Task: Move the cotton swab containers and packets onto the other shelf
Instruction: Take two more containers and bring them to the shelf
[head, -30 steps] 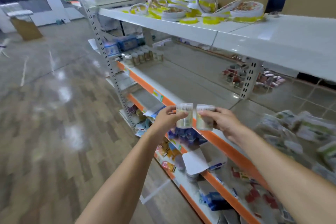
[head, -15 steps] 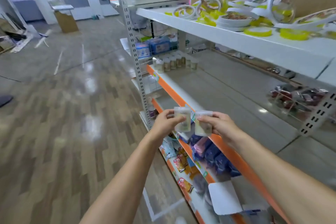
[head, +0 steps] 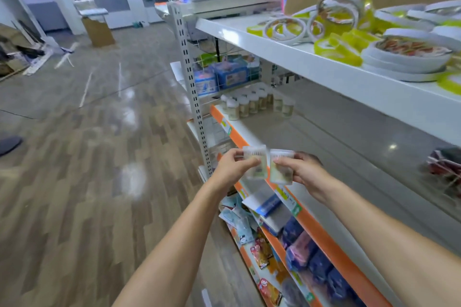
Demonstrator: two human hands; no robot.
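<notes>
My left hand grips a small clear cotton swab container, and my right hand grips a second one. Both containers are upright, side by side, in front of the orange edge of the middle shelf. At the far left end of that shelf stand several more cotton swab containers in a cluster. The grey shelf surface between my hands and the cluster is bare.
The white top shelf carries tape rolls and flat round packs. Lower shelves hold coloured packets. A perforated upright post marks the shelf's left end, with blue boxes behind it. Open wood-pattern floor lies to the left.
My view has swung left along the shelf, and the cluster of containers at its far end has come closer. Both hands still hold their containers side by side.
</notes>
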